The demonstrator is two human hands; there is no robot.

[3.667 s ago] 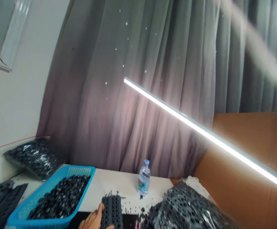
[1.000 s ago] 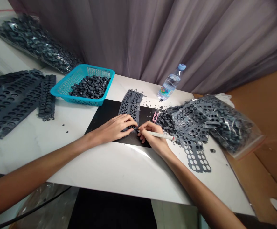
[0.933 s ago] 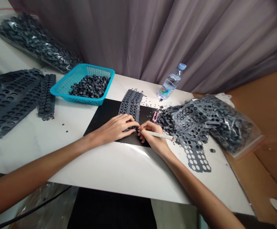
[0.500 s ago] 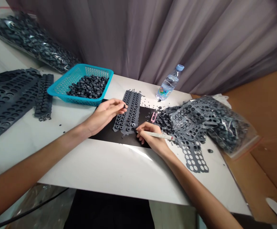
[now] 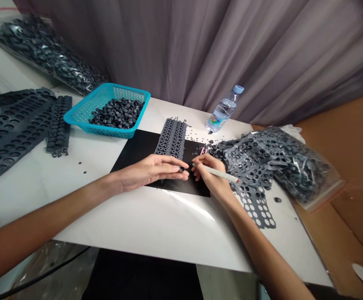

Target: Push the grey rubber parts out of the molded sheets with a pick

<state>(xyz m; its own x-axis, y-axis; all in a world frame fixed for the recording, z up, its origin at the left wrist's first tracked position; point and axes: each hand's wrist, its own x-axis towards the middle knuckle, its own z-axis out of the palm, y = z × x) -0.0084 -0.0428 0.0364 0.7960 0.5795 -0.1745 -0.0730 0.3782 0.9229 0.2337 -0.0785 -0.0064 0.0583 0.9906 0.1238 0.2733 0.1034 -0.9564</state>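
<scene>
Between the fingertips of my left hand (image 5: 159,171) is a small black rubber ring (image 5: 181,169). My right hand (image 5: 211,173) is closed around a white pen-like tool (image 5: 220,173), its tip pointing left toward the ring, a short gap apart. Beyond my left hand lies a grey moulded rubber sheet (image 5: 171,137) with rows of round raised parts; the hand covers its near end. Sheet and hands are over a black mat (image 5: 131,152). Pink-handled snips (image 5: 203,150) lie partly hidden behind my right hand.
A blue basket (image 5: 75,121) of black rubber parts stands at left, near more moulded sheets (image 5: 12,129) and a filled bag (image 5: 50,54). At right are punched-out sheets (image 5: 253,154), another filled bag (image 5: 303,171) and loose parts. A water bottle (image 5: 221,110) stands behind.
My left hand has come right and nearer with the small ring, over the sheet's near end. My right hand has shifted slightly right, still holding the tool.
</scene>
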